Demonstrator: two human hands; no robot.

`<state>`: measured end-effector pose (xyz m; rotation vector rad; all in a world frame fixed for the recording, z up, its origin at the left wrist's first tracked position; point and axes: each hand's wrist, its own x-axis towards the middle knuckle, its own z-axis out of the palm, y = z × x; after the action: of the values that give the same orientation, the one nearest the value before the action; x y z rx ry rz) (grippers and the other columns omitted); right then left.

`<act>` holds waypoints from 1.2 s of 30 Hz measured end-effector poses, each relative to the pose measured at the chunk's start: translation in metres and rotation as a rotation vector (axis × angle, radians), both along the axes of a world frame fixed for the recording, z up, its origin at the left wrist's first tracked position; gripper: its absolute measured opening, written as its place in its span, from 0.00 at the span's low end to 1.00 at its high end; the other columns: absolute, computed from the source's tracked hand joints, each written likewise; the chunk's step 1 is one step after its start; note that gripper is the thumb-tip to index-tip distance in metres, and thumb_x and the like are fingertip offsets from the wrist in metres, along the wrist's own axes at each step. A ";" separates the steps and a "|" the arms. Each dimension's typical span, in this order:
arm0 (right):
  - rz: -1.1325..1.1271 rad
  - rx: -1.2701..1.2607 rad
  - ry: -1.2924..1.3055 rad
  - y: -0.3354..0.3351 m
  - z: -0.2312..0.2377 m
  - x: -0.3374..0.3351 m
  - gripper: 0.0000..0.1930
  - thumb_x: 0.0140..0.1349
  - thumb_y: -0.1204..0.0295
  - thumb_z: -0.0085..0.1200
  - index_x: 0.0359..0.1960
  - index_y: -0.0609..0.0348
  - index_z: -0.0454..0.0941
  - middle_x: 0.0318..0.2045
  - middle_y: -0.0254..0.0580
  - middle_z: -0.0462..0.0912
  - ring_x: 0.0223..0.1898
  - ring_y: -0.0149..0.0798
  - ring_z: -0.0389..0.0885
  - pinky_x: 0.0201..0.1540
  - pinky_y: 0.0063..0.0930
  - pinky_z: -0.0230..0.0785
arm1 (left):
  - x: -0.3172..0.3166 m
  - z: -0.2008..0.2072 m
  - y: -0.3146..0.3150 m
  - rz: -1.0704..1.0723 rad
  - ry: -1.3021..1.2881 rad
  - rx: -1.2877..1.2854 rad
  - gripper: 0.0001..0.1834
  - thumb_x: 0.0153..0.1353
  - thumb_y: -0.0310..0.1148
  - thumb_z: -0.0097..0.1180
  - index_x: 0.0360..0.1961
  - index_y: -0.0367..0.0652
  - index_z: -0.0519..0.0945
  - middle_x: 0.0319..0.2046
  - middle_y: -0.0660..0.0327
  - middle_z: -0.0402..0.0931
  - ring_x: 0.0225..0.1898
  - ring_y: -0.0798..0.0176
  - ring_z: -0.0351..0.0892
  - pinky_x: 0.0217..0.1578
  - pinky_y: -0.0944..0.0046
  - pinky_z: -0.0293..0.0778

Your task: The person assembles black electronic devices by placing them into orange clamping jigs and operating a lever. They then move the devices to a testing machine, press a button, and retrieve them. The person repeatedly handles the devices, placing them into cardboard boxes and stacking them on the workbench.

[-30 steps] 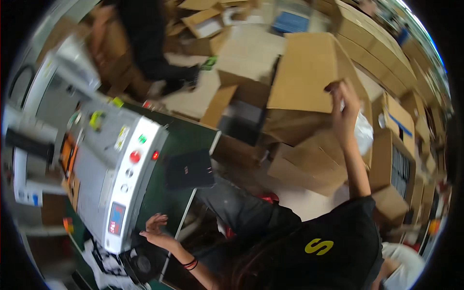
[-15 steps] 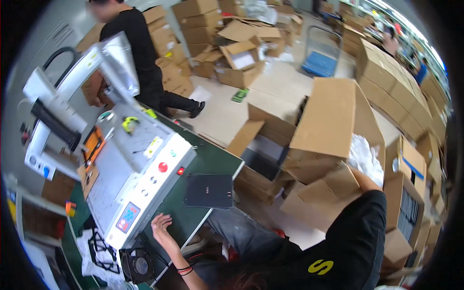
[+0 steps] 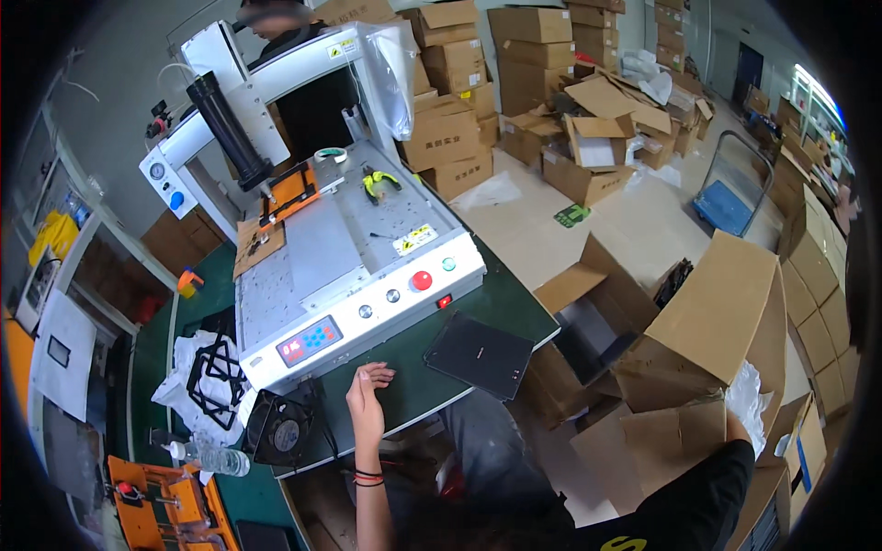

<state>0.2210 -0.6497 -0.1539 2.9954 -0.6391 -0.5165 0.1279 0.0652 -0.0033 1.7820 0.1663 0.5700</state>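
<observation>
By the look of things, a one-handed reach into a box is the step in hand: at lower centre the left hand [image 3: 367, 397] is held by the edge of the green surface [image 3: 411, 401], its grip released and nothing grasped, while at lower right the right sleeve [image 3: 694, 496] is led to the open carton [image 3: 703, 296], beside the crumpled clear wrap [image 3: 746, 406]. The right hand is hidden behind the flaps, so whether its grip is clenched or loose cannot be told. For the next move, a secure hold inside the carton and a clear way past the flaps would seem to be called for. Right of the left hand, the black panel [image 3: 478, 354] is left untouched, laid flat before the white machine [image 3: 381, 317], its near corner overhanging the edge. It is thin, dark and roughly rectangular, with a small pale mark at its middle and tiny spots towards its right side.
</observation>
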 end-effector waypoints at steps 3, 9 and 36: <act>-0.008 0.002 -0.009 -0.003 -0.008 0.004 0.16 0.65 0.68 0.47 0.53 0.59 0.70 0.33 0.48 0.80 0.33 0.41 0.78 0.38 0.35 0.71 | -0.003 0.000 0.002 0.014 0.000 -0.001 0.24 0.73 0.37 0.29 0.40 0.30 0.76 0.32 0.55 0.79 0.35 0.65 0.78 0.38 0.68 0.72; -0.040 -0.007 -0.136 -0.024 0.002 -0.007 0.17 0.66 0.68 0.47 0.55 0.58 0.69 0.35 0.48 0.80 0.34 0.41 0.77 0.39 0.34 0.71 | 0.000 -0.006 0.004 0.026 -0.005 -0.025 0.24 0.73 0.38 0.29 0.39 0.30 0.76 0.32 0.55 0.79 0.35 0.65 0.78 0.39 0.67 0.72; 0.896 1.595 -0.231 0.498 0.324 -0.062 0.11 0.67 0.72 0.45 0.44 0.65 0.77 0.24 0.35 0.80 0.18 0.20 0.67 0.22 0.14 0.61 | -0.118 0.088 -0.046 -0.466 -0.190 -0.586 0.38 0.66 0.59 0.38 0.65 0.37 0.56 0.61 0.39 0.59 0.60 0.42 0.66 0.58 0.44 0.66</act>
<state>0.1594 -0.1518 0.1698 3.8847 2.0332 -0.7824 0.0098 0.0196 0.0850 1.1339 -0.1966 0.3036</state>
